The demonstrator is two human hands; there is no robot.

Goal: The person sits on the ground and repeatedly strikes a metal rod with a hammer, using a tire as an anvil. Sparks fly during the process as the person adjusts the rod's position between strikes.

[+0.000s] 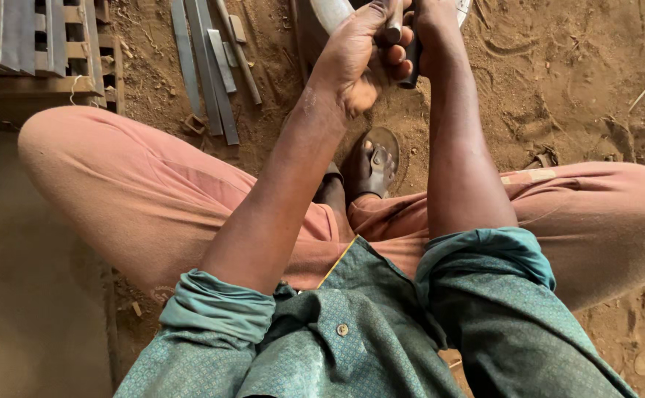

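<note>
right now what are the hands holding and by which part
Both hands, left hand and right hand, grip a dark slim metal tool by its upper shaft; only its lower end shows.

No packages, signs or screens in view; only a small pale rectangular label-like patch, cream with faint reddish marks, lying flat on the salmon-coloured trouser leg, below and to the right of the raised hands, well apart from both.
</note>
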